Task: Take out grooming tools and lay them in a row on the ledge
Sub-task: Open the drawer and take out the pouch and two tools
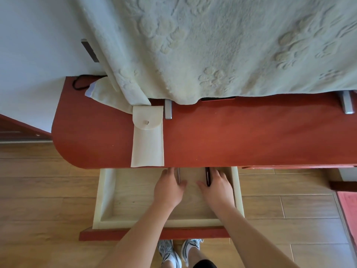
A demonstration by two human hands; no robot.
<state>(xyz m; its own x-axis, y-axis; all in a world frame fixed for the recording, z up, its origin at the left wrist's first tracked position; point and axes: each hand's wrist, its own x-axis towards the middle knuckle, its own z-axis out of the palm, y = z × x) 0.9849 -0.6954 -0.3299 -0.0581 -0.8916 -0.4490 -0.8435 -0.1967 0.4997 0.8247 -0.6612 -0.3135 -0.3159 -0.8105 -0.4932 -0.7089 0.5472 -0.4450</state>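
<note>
Both my hands reach into an open wooden drawer [108, 198] below the red ledge [251, 132]. My left hand [169, 187] lies beside a thin silver tool [178, 175], fingers around it near the drawer's back. My right hand [217, 187] holds a slim black tool [207, 176] between thumb and fingers. The far ends of both tools are hidden under the ledge's edge. A cream pouch [147, 144] with a snap flap lies on the ledge, left of centre.
A pale green towel [212, 45] hangs over something at the back of the ledge, with two metal feet [168, 111] showing beneath it. A black hair tie [79, 84] lies at the ledge's back left. Wooden floor surrounds the drawer; my shoes stand below its red front.
</note>
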